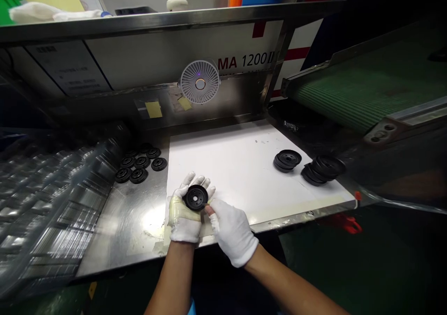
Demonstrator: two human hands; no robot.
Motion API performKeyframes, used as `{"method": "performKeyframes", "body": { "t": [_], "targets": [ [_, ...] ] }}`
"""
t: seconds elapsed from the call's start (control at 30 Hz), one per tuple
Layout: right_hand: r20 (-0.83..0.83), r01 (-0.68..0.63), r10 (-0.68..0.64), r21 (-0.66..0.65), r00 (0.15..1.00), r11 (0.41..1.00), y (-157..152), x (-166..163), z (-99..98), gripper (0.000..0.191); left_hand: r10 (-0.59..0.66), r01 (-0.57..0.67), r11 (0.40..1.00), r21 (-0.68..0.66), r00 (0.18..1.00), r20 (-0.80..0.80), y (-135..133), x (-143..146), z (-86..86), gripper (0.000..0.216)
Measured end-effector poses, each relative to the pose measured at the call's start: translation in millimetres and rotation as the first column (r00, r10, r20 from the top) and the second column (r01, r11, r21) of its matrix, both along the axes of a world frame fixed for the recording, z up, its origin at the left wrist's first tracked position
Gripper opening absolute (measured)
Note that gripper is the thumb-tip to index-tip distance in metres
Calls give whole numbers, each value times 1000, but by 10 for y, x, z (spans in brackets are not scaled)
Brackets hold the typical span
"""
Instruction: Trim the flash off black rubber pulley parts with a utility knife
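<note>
My left hand (186, 212), in a white glove with a yellowish palm, holds a black round plastic part (196, 197) face up. The part is dish-shaped, with a raised rim and a small hole in its centre. At its lower right edge is my right hand (233, 229), also gloved in white, with a bare fingertip showing. Those fingers are pinched together by the rim; what they grip, if anything, cannot be made out. Several similar black parts (140, 162) lie on the metal table to the left. Two stacks of black parts (287, 160) (323, 169) stand at the right.
A white sheet (223, 161) covers the middle of the metal table (115, 231). Clear plastic trays (52, 194) are piled at the left. A small fan (200, 83) is mounted at the back below a metal shelf (167, 21). A green conveyor belt (366, 86) runs at the right.
</note>
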State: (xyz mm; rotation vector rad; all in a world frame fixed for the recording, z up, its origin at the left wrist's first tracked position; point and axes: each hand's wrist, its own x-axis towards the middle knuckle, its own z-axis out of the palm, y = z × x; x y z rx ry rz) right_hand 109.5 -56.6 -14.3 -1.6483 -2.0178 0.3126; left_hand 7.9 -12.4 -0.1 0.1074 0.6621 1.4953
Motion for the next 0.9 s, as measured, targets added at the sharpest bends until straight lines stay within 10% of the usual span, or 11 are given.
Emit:
{"method": "performKeyframes", "body": {
  "t": [0.37, 0.57, 0.9],
  "targets": [
    [-14, -17, 17, 2, 1000, 1000, -52, -89, 48, 21, 248, -249, 965, 78, 968, 24, 34, 90, -26, 20],
    [-11, -8, 8, -4, 1000, 1000, -33, -17, 30, 17, -54, 54, 996, 74, 999, 0, -64, -61, -45, 35],
    [-7, -13, 13, -1, 1000, 1000, -83, -103, 62, 19, 169, -176, 980, 94, 983, 74, 11, 65, -2, 4]
  ]
}}
